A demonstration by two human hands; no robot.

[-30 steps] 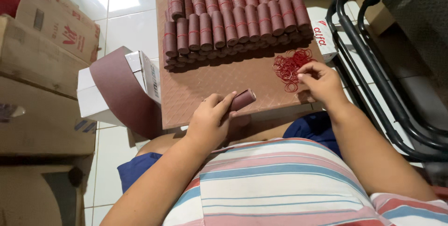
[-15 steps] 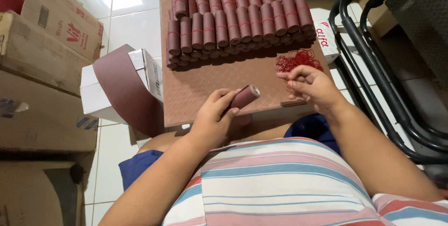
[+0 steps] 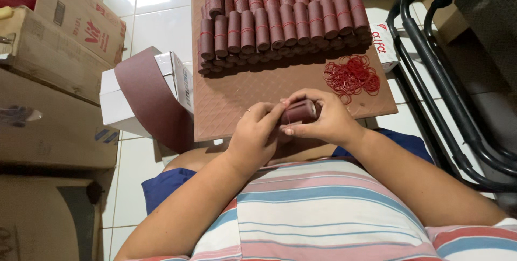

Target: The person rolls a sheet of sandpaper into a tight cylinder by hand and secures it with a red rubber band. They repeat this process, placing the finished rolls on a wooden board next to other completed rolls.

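Both hands meet over the near edge of a brown board [image 3: 237, 94] on my lap. My left hand [image 3: 257, 134] and my right hand [image 3: 323, 118] together grip one small maroon roll [image 3: 299, 112] of sandpaper, with a thin red rubber band stretched at its left end. A heap of red rubber bands [image 3: 353, 75] lies on the board just beyond my right hand. Several finished maroon rolls [image 3: 280, 18], each bound with red bands, lie stacked in rows at the board's far side.
A maroon sandpaper strip [image 3: 151, 96] drapes over a white box [image 3: 116, 105] left of the board. Cardboard boxes [image 3: 54, 51] line the left side. A black metal chair frame [image 3: 447, 83] stands on the right. White floor tiles [image 3: 161, 18] show beyond.
My right hand left the rubber band heap and came to the roll held by my left hand. Both hands now hold the roll with a band on it.
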